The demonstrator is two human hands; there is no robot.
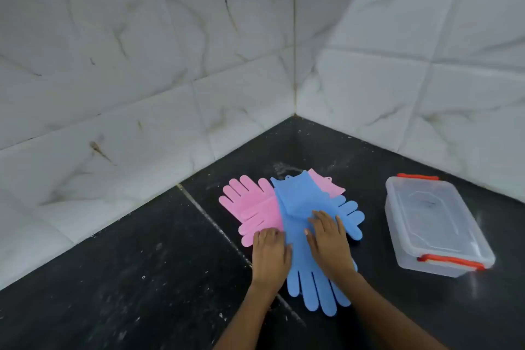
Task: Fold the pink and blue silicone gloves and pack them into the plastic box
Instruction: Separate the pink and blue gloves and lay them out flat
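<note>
You work on a black counter (142, 278), dusty and white-specked, set in a corner of white marble-veined tiles (113, 65). The gloves (301, 202) lie overlapped at centre, pink under blue. Your left hand (270, 253) seems curled at their edge; your right hand (329, 239) presses flat on blue. The lidded box (434, 224) stands apart, right.

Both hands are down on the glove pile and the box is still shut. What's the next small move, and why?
Probably fold the top blue glove: keep the right hand pressing it flat and have the left hand bring its finger end, nearest the person, up toward the cuff. It lies unfolded on top of the pile, over the pink gloves, and the plastic box still has its lid on.
</note>
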